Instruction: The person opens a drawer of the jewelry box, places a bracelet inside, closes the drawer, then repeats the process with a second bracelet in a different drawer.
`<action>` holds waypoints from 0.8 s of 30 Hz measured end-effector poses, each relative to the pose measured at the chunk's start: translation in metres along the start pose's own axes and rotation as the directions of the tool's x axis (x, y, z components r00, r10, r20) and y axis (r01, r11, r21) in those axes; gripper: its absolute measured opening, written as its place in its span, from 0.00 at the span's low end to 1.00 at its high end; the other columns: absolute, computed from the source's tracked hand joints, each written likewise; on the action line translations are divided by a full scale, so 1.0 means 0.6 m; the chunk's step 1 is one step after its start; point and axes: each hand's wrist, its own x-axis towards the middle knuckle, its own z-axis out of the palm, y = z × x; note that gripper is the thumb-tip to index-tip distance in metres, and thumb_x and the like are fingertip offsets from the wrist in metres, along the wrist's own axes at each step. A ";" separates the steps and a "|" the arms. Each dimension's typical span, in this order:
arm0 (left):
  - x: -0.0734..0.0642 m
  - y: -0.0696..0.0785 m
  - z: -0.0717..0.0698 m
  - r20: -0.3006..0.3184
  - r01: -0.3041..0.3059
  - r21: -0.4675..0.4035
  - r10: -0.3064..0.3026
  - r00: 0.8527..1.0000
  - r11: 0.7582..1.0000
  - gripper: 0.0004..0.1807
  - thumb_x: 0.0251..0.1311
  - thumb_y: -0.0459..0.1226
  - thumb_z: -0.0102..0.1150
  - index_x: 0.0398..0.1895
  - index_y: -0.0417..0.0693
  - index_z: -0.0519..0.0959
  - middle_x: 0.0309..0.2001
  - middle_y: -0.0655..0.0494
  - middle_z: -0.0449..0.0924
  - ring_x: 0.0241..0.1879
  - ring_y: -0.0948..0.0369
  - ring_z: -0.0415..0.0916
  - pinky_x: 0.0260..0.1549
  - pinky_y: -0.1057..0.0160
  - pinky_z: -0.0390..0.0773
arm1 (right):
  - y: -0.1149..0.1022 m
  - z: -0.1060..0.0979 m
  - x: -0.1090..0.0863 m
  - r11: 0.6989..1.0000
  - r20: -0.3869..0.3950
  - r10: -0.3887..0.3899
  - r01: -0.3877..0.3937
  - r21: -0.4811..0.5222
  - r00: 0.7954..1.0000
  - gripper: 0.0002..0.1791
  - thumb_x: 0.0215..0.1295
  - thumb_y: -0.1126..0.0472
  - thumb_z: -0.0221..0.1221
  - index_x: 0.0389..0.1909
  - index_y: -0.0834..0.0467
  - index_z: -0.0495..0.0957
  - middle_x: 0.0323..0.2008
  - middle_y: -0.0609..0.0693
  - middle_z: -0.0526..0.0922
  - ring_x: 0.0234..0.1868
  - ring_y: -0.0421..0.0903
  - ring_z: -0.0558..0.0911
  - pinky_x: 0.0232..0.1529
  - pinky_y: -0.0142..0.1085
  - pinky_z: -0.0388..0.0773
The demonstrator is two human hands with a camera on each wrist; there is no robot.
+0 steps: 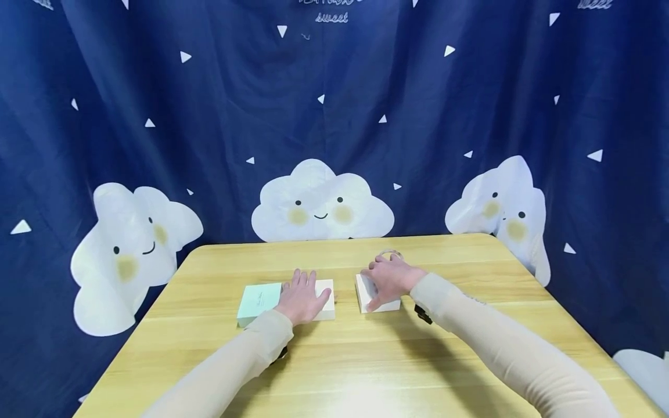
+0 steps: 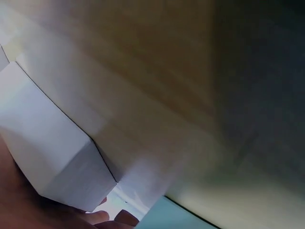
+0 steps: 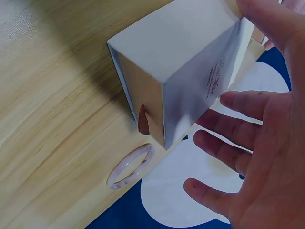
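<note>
On the table, my left hand (image 1: 301,299) lies over a white box (image 1: 325,300), fingers reaching forward and thumb along its top. A mint-green box (image 1: 259,302) with small lettering sits close on its left. My right hand (image 1: 390,280) is over another white box (image 1: 385,306) farther right. In the right wrist view the thumb is at a corner of this lettered box (image 3: 190,43), and the other fingers are spread loosely beside its printed face. A brown ribbon tab (image 3: 144,121) sticks out of its side. A pale marbled bangle (image 3: 113,182) lies on the table behind it.
The light wooden table (image 1: 334,360) has rounded far corners. Behind it hangs a dark blue curtain (image 1: 230,116) printed with smiling clouds and small white triangles. Bare wood separates the two white boxes.
</note>
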 end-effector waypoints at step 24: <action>0.006 0.079 -0.026 -0.012 -0.138 0.020 0.138 0.990 0.990 0.40 0.74 0.59 0.36 0.78 0.41 0.58 0.78 0.40 0.55 0.79 0.43 0.48 0.73 0.35 0.50 | 0.033 0.005 -0.057 0.982 -0.053 0.004 0.007 0.191 0.999 0.53 0.46 0.30 0.71 0.71 0.54 0.70 0.69 0.55 0.73 0.70 0.57 0.69 0.63 0.65 0.67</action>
